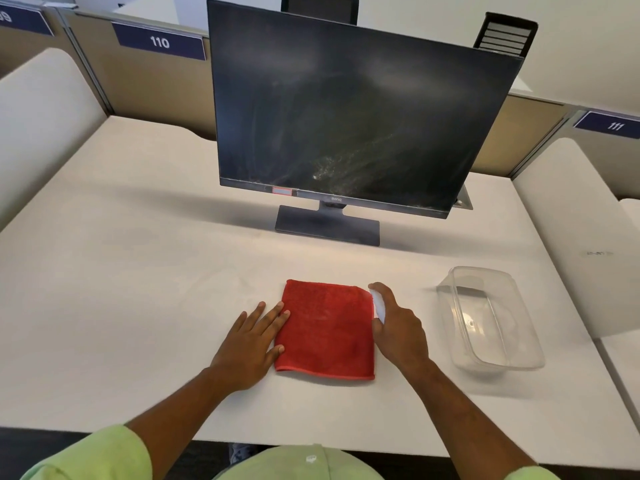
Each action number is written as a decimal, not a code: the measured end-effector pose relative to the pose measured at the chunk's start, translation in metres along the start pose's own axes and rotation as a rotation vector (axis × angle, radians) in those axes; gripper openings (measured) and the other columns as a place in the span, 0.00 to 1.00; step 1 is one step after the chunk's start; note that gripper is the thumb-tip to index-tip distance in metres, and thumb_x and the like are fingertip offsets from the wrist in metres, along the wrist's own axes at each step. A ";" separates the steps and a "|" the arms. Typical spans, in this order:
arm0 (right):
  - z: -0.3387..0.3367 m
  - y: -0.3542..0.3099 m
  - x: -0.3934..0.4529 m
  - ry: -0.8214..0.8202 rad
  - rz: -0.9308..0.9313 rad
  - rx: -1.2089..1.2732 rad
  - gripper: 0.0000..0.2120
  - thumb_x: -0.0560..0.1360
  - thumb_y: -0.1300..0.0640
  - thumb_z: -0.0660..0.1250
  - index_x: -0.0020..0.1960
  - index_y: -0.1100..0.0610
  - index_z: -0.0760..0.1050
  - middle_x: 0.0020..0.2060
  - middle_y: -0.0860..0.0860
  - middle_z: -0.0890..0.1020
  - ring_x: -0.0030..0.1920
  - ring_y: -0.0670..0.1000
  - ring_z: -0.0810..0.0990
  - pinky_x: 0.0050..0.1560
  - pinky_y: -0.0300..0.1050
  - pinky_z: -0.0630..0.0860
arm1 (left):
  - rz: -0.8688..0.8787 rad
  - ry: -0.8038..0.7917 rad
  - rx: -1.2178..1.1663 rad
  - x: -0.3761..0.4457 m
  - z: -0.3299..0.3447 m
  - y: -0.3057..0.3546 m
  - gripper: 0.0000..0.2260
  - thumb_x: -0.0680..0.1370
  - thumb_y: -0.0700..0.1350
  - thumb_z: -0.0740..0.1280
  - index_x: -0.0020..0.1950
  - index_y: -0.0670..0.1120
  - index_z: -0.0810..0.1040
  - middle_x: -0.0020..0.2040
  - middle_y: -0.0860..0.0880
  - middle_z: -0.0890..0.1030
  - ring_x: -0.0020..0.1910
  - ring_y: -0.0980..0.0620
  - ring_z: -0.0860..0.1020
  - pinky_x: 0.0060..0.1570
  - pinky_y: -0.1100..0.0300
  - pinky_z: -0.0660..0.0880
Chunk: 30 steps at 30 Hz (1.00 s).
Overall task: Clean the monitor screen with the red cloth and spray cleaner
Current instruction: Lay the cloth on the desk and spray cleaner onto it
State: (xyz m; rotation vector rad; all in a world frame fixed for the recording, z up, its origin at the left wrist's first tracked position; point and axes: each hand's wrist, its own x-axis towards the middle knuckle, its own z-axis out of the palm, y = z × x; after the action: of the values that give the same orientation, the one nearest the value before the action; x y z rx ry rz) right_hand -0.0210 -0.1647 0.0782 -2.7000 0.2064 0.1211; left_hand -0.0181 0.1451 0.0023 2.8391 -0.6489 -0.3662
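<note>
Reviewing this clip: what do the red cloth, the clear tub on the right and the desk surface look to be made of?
The folded red cloth looks like microfibre or terry: matte, with a nubby pile and a stitched hem. The clear rectangular tub looks like thin rigid plastic: see-through, with glossy highlights and rounded corners. The off-white desk top seems to be matte laminate, smooth and even, though the picture leaves that open.

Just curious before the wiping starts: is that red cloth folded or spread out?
Folded. The red cloth lies flat on the desk as a neat rectangle, with doubled edges along its near side.
</note>
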 end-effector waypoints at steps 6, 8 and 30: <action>0.004 0.005 -0.012 0.003 0.005 0.043 0.30 0.80 0.55 0.66 0.79 0.44 0.61 0.49 0.50 0.87 0.42 0.54 0.86 0.46 0.44 0.80 | 0.008 0.000 -0.012 0.001 0.000 -0.001 0.30 0.83 0.62 0.48 0.81 0.59 0.38 0.81 0.59 0.41 0.81 0.50 0.40 0.78 0.50 0.44; 0.006 0.004 -0.019 -0.006 -0.014 0.054 0.33 0.79 0.57 0.65 0.80 0.41 0.59 0.48 0.49 0.87 0.41 0.53 0.85 0.47 0.46 0.82 | 0.006 0.000 -0.008 0.001 0.000 -0.002 0.30 0.83 0.62 0.48 0.81 0.59 0.38 0.81 0.59 0.41 0.81 0.51 0.40 0.78 0.50 0.44; 0.032 -0.027 -0.053 -0.148 -0.216 0.145 0.37 0.78 0.57 0.64 0.77 0.30 0.55 0.44 0.44 0.85 0.35 0.46 0.82 0.40 0.39 0.81 | 0.016 -0.001 -0.022 0.001 0.003 -0.003 0.29 0.82 0.63 0.46 0.80 0.59 0.38 0.81 0.58 0.41 0.81 0.50 0.39 0.78 0.48 0.44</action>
State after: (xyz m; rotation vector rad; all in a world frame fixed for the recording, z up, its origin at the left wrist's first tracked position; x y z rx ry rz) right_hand -0.0706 -0.1200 0.0665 -2.5360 -0.1160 0.2304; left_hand -0.0171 0.1471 -0.0014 2.8111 -0.6626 -0.3704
